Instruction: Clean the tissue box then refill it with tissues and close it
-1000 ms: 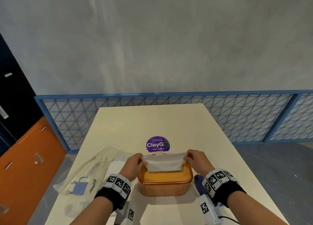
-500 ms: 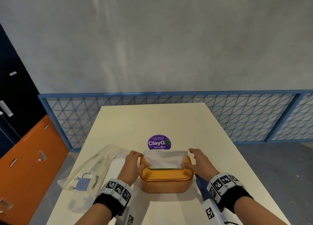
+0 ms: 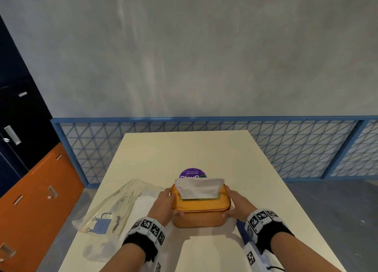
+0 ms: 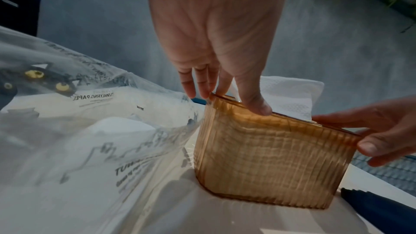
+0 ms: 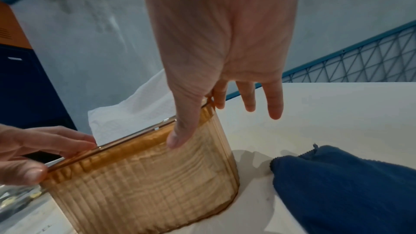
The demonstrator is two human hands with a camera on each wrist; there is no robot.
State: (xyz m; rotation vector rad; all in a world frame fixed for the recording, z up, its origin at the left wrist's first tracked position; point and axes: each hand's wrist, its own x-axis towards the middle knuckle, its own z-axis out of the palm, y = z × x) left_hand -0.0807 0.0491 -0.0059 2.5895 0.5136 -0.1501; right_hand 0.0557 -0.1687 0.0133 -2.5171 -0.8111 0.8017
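Observation:
An amber ribbed tissue box (image 3: 199, 212) stands on the white table (image 3: 184, 149) with its lid on. A white tissue (image 3: 199, 186) sticks up out of the lid slot. My left hand (image 3: 166, 202) grips the box's left end, thumb on the near rim and fingers at the far corner. My right hand (image 3: 233, 202) grips the right end the same way. The left wrist view shows the left hand (image 4: 227, 100) pinching the rim of the box (image 4: 270, 157). In the right wrist view the right hand (image 5: 198, 122) has thumb and forefinger on the box (image 5: 146, 175), other fingers straight and off it.
A clear plastic tissue wrapper (image 3: 114, 206) with white tissues inside lies left of the box. A dark blue cloth (image 5: 349, 184) lies at the box's right, near the table's front. A purple round sticker (image 3: 192, 173) sits behind the box. Blue mesh railing (image 3: 286, 144) runs past the far edge.
Both hands have let go of the tissue's upper corners and dropped to the ends of the box. The tissue now stands free in the slot.

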